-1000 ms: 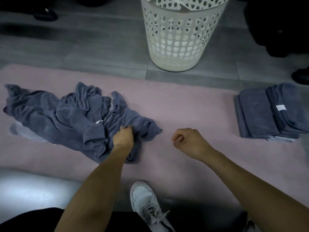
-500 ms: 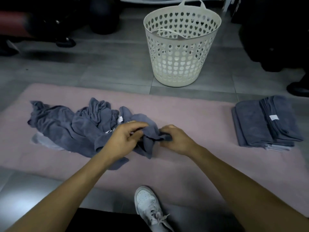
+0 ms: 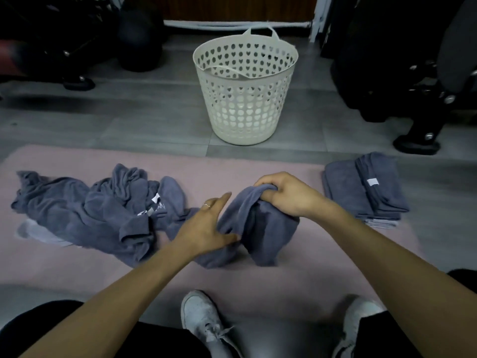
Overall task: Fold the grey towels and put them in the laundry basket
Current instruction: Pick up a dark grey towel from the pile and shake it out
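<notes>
Grey towel (image 3: pixel 260 228) | right hand (image 3: pixel 284 195) grips edge; left hand (image 3: pixel 206 228) spread on it

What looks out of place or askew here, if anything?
Nothing is damaged or spilled. The unfolded towels lie crumpled on the pink mat, as expected mid-task. The folded stack sits slightly uneven, its top towel offset. The right hand grips one towel; the left hand rests against it.
</notes>
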Available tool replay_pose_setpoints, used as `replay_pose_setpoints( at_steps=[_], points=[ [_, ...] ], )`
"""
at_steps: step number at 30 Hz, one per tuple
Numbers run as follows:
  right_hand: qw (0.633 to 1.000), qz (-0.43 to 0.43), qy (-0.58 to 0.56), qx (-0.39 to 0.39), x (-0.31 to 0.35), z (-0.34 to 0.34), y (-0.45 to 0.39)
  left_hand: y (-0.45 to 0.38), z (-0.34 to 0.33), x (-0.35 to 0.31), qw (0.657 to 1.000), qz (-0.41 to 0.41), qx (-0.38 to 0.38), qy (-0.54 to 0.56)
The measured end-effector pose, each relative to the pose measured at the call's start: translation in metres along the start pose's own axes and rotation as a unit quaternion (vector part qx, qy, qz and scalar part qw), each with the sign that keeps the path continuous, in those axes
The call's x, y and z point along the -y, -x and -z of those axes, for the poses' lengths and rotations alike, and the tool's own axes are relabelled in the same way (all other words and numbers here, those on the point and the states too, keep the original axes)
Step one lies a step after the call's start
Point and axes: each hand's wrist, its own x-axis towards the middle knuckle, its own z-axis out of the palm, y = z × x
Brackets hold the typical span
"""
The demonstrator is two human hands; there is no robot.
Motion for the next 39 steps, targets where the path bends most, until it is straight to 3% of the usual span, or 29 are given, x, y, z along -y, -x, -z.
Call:
replay_pose_setpoints(
  at_steps=[3, 5, 7, 10, 13, 17, 21, 26, 28, 35, 39],
  points=[
    [0.999, -0.005, 0.044, -0.009, 0.010, 0.030, 0.016, -0.025, -0.008, -0.028, 0.997, 0.055, 0.021, -0.058],
    [0.998, -0.014, 0.043, -0.046, 0.007, 0.049, 0.028, -0.037, -0.009, -0.050, 0.995, 0.080, 0.058, -0.015],
    [0.993, -0.042, 0.047, -0.096, -0.002, 0.067, 0.041, -0.044, -0.009, -0.077, 0.994, 0.081, 0.039, 0.058],
    [0.982, -0.091, 0.022, -0.164, -0.021, 0.091, 0.057, -0.057, 0.003, -0.118, 0.984, 0.038, -0.016, 0.171],
    [0.963, -0.129, -0.040, -0.233, -0.030, 0.110, 0.068, -0.070, 0.030, -0.153, 0.948, -0.022, -0.052, 0.313],
    [0.953, -0.128, -0.097, -0.258, -0.027, 0.124, 0.080, -0.075, 0.057, -0.184, 0.903, -0.082, -0.058, 0.419],
    [0.954, -0.146, -0.092, -0.244, -0.027, 0.127, 0.085, -0.067, 0.053, -0.178, 0.931, -0.026, -0.009, 0.364],
    [0.936, -0.232, -0.103, -0.245, -0.039, 0.119, 0.070, -0.064, 0.048, -0.145, 0.923, 0.090, -0.024, 0.374],
    [0.928, -0.270, -0.115, -0.228, -0.039, 0.113, 0.062, -0.059, 0.052, -0.147, 0.926, 0.067, -0.014, 0.370],
    [0.828, -0.228, -0.447, -0.252, -0.019, 0.096, 0.039, -0.050, 0.040, -0.168, 0.944, -0.106, 0.099, 0.298],
    [0.782, -0.214, -0.527, -0.255, -0.013, 0.095, 0.036, -0.065, 0.023, -0.162, 0.980, -0.088, 0.014, 0.179]
  ],
)
